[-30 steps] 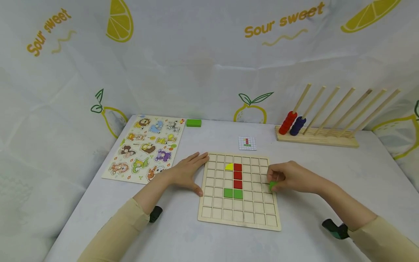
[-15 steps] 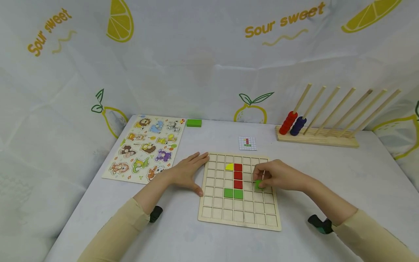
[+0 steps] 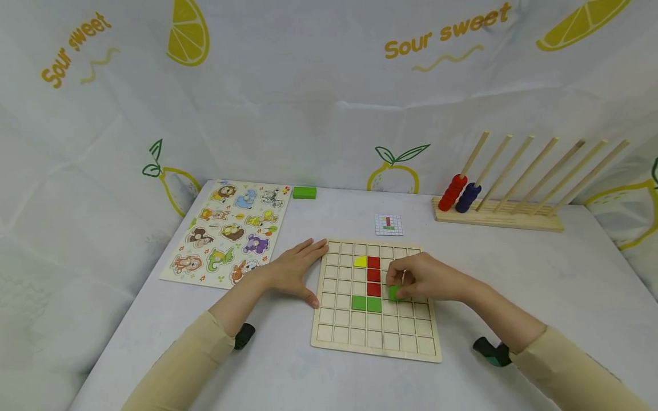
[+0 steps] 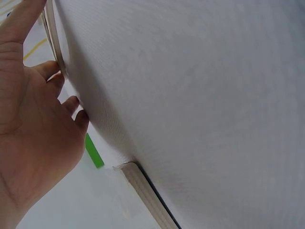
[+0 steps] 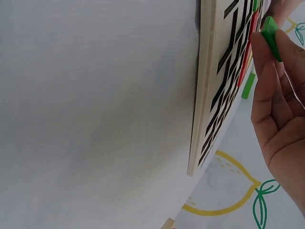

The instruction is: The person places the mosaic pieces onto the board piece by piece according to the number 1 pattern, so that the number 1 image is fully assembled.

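Note:
Over the wooden grid board [image 3: 354, 338], my right hand [image 3: 429, 278] pinches a green square tile [image 3: 393, 293] between thumb and fingertips. In the right wrist view the same green tile [image 5: 270, 36] is tilted between the fingers. My left hand [image 3: 294, 273] lies with fingers spread along the board's left edge, touching it at the thumb and fingertips. Set in the board are one yellow curved tile [image 3: 360, 261], a column of red tiles [image 3: 373, 275] and, below them, two green tiles [image 3: 366, 303].
A small pattern card [image 3: 388, 225] lies behind the board. An animal puzzle [image 3: 226, 231] is at the left, with a green block [image 3: 304, 193] by its far corner. The bead rack [image 3: 498, 216] with upright rods stands at the back right.
My right hand has moved left with the green tile, from the board's right edge to near the red column. The left hand has stayed in place.

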`<state>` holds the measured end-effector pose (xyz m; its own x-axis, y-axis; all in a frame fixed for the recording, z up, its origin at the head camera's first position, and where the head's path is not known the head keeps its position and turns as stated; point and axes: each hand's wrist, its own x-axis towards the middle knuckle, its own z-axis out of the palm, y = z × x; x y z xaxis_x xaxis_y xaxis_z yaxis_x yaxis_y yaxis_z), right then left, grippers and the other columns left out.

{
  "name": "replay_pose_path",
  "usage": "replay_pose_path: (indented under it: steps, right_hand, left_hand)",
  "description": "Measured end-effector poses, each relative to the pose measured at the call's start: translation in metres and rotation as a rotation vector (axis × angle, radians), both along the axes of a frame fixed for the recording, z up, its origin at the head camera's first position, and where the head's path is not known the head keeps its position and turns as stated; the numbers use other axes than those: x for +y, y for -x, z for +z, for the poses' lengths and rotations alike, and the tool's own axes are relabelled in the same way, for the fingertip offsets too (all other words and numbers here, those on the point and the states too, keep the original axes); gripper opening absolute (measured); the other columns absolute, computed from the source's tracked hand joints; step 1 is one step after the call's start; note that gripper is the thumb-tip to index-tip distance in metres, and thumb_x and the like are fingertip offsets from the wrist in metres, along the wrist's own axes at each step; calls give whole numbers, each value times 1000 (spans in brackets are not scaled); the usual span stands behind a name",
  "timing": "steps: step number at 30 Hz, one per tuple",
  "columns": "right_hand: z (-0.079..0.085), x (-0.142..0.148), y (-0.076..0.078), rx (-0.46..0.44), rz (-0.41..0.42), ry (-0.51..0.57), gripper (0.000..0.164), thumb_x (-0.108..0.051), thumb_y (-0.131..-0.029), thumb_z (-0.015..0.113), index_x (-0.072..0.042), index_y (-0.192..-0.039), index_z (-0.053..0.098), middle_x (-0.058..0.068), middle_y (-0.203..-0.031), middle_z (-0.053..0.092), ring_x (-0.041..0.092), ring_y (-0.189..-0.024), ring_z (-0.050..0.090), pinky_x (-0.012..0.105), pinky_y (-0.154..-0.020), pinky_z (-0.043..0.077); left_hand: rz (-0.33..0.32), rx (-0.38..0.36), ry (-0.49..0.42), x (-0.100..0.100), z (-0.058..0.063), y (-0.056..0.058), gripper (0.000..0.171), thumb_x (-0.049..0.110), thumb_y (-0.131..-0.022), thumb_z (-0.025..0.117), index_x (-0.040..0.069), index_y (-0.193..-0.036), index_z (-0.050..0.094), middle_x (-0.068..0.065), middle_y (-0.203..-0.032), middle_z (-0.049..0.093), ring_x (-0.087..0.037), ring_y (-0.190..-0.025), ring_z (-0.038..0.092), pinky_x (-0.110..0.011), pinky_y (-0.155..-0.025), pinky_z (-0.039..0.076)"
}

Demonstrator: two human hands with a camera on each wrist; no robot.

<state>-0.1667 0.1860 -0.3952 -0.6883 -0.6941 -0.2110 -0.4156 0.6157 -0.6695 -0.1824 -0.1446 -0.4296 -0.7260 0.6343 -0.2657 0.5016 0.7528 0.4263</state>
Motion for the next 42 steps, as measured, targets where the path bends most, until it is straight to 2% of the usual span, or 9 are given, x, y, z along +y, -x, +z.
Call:
replay_pose_path:
  steps: [8,11,17,31,42]
  right_hand:
    - [-4,-5,-1,39,45,22,17,-9,-81,78,-21,-87,68,-12,-77,63,3,-71,55,19,-63,51]
    - [-5,-8,-2,23,51,31,16,-10,-79,80,-20,-85,68,-12,-75,63,3,-69,55,19,-63,52]
    - [-9,-10,-5,-13,22,9,16,-11,-78,82,-18,-82,68,-10,-72,62,3,-66,56,19,-62,52]
    - [-9,-12,-11,46,9,-45,20,-13,-78,82,-18,-74,63,-10,-67,57,2,-64,49,17,-58,44]
    - [-9,-12,-13,80,16,-42,23,-13,-76,83,-17,-70,61,-12,-64,55,0,-62,47,16,-56,42]
  left_hand:
    - [0,-7,8,1,3,-1,123,59,-69,82,13,-160,14,0,-170,4,-33,-158,2,-52,-129,13]
    - [-2,-4,11,1,3,-2,123,59,-69,82,12,-160,13,-1,-170,4,-33,-158,3,-52,-129,13]
    - [-5,-3,12,1,2,-1,123,60,-69,82,13,-160,13,0,-170,4,-32,-158,2,-51,-129,12]
    - [-4,-5,1,0,-1,0,122,59,-70,82,13,-160,13,0,-170,4,-33,-158,2,-53,-128,13]
    - [-6,-5,7,1,2,-1,123,59,-70,82,13,-160,12,1,-170,3,-32,-158,1,-52,-129,13]
